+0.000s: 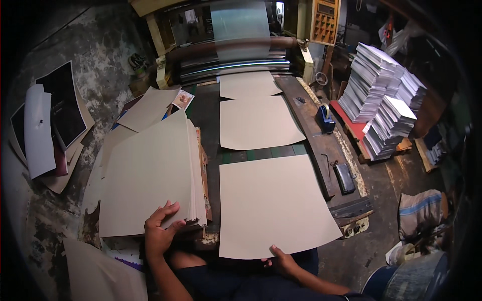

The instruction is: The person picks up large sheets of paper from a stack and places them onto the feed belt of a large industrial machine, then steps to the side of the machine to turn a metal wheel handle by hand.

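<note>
My right hand (283, 263) pinches the near edge of a beige sheet of board (276, 200), thumb on top and fingers underneath. This sheet lies flat on the feed table in front of the rollers. Beyond it, a second beige sheet (258, 120) lies in line, and a third sheet (248, 84) reaches to the rollers (236, 67). To the left stands a thick stack of the same sheets (145, 175). My left hand (161, 228) rests on the stack's near edge, fingers and thumb apart on the top sheet.
Clear film (241, 30) runs above the rollers. Along the table's right side are a blue tape dispenser (326, 119) and a black case (344, 178). Piles of white paper (374, 83) stand on a pallet at right. Large printed sheets (63, 108) lean at left; a drum (411, 278) stands near right.
</note>
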Available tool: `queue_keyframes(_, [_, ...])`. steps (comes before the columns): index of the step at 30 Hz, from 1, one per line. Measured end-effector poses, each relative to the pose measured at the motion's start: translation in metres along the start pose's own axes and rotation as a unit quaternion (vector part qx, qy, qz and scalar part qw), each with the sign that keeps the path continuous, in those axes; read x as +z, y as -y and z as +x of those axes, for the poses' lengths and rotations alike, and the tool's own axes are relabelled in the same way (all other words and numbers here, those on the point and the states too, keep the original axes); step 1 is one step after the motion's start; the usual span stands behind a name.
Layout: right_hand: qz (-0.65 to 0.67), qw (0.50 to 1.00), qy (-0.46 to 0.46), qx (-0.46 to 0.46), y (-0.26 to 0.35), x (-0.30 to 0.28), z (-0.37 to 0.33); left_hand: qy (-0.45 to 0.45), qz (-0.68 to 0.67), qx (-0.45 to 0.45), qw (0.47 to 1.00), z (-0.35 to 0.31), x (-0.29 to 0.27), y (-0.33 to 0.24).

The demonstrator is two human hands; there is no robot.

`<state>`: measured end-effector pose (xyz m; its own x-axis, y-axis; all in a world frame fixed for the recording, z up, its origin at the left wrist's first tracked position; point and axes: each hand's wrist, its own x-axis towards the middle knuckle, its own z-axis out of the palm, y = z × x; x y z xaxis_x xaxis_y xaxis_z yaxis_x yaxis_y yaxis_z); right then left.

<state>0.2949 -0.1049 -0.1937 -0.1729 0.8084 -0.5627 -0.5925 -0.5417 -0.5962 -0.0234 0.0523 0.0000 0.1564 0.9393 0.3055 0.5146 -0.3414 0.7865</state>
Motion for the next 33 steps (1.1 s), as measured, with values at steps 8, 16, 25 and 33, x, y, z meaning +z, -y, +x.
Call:
queue_keyframes(8, [0.088, 0.996, -0.019, -0.016, 0.061, 0.004, 0.056, 0.023, -0.120, -0.067, 0.990, 0.003, -0.004, -0.005])
queue_keyframes(16, [0.088, 0.994, -0.025, -0.067, 0.087, 0.006, 0.110, 0.041, -0.142, -0.102, 0.984, 0.006, -0.014, -0.002])
queue_keyframes(25, [0.101, 0.983, -0.075, -0.132, 0.088, 0.013, 0.134, 0.023, -0.160, -0.117, 0.980, 0.007, -0.013, -0.003])
queue_keyframes(33, [0.105, 0.984, -0.068, -0.129, 0.083, 0.001, 0.110, -0.265, -0.241, -0.093, 0.929, 0.006, -0.010, 0.028])
